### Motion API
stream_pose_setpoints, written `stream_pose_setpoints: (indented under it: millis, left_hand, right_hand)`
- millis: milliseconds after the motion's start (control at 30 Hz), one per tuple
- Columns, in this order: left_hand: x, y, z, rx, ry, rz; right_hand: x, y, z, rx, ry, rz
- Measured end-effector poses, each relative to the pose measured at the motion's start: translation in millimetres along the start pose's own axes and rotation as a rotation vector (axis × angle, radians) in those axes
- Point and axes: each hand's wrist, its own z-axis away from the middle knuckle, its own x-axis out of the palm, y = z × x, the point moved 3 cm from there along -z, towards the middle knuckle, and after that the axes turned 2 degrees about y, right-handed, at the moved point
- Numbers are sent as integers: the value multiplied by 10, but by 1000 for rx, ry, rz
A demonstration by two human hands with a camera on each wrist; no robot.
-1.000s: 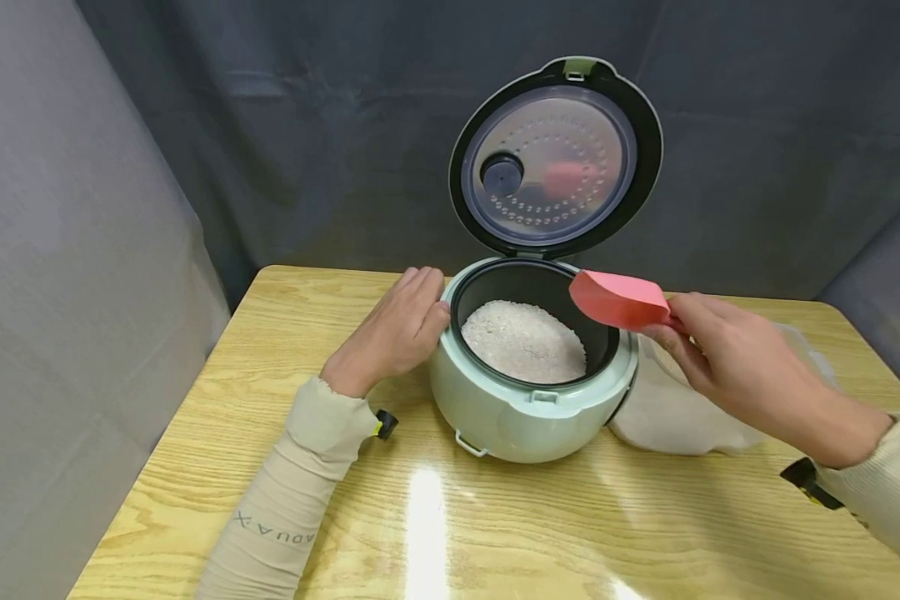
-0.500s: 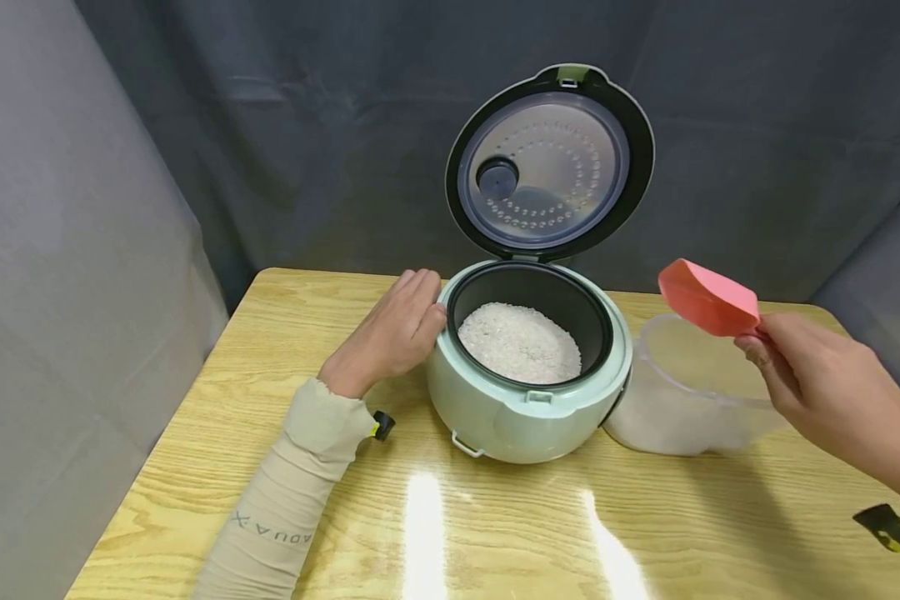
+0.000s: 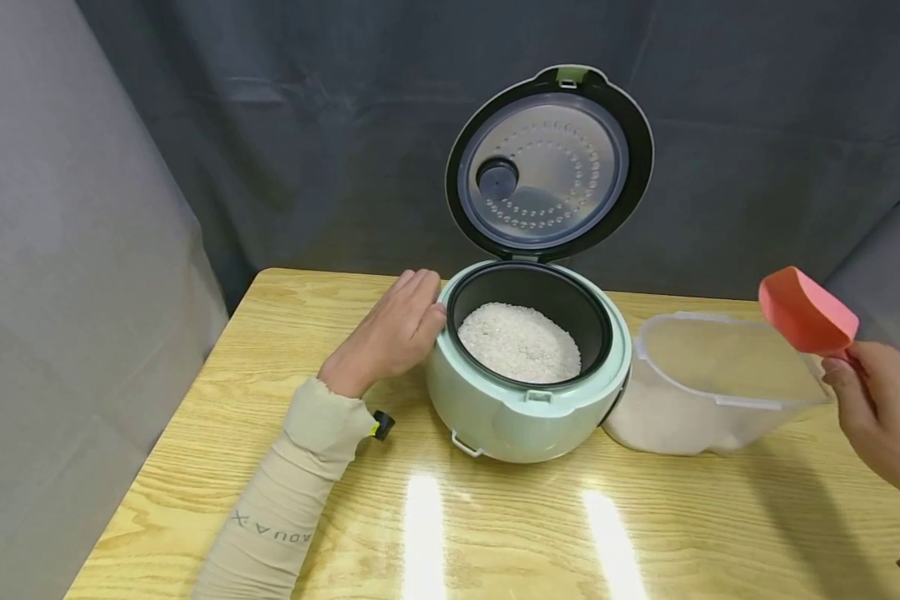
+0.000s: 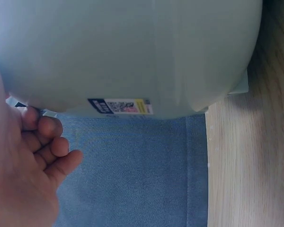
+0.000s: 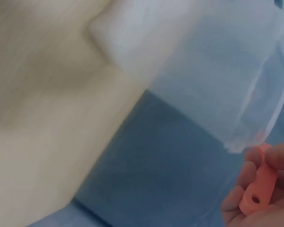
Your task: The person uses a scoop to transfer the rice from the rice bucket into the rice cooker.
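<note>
A pale green rice cooker [image 3: 521, 433] stands with its lid [image 3: 543, 158] raised. White rice [image 3: 521, 343] lies in its dark inner pot. At the cooker's left edge, my left hand [image 3: 390, 329] holds the side just below the rim; in the left wrist view its fingers [image 4: 49, 127] curl by the shell. My right hand [image 3: 888, 417] grips a pink scoop [image 3: 808, 312] by its handle [image 5: 260, 187], out at the far right. The scoop is held above the right end of a translucent plastic container [image 3: 750, 403], which has white contents at its base.
The container sits right beside the cooker on the wooden table [image 3: 330, 533]. Dark cloth [image 3: 330, 150] hangs behind the back edge, and a grey cloth panel [image 3: 67, 292] stands at the left.
My right hand has carried the scoop rightward from over the cooker, past the container's opening to its right end. The container now shows more fully. My left hand stays at the cooker.
</note>
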Motion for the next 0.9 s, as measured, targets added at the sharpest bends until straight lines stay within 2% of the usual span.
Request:
stream_pose_setpoints:
  millis: [100,267,433,533,700,900]
  left_hand:
    - [-2,-3,3,-5,-1,0]
    - [-8,-4,6,-2,4,-3]
    - [-7,-5,4,-1,6,-1]
    - [2,-8,6,2,3,-2]
    - [12,-2,0,15,6,-8]
    - [5,4,0,13,6,-11]
  right_hand:
    - [21,119,58,30,42,-48]
    - [53,284,126,96,54,-107]
    - [111,443,226,108,33,-89]
    - [153,534,309,133,-48,-32]
    - [214,641,422,190,-239,65]
    - [282,658,491,161,-414,192]
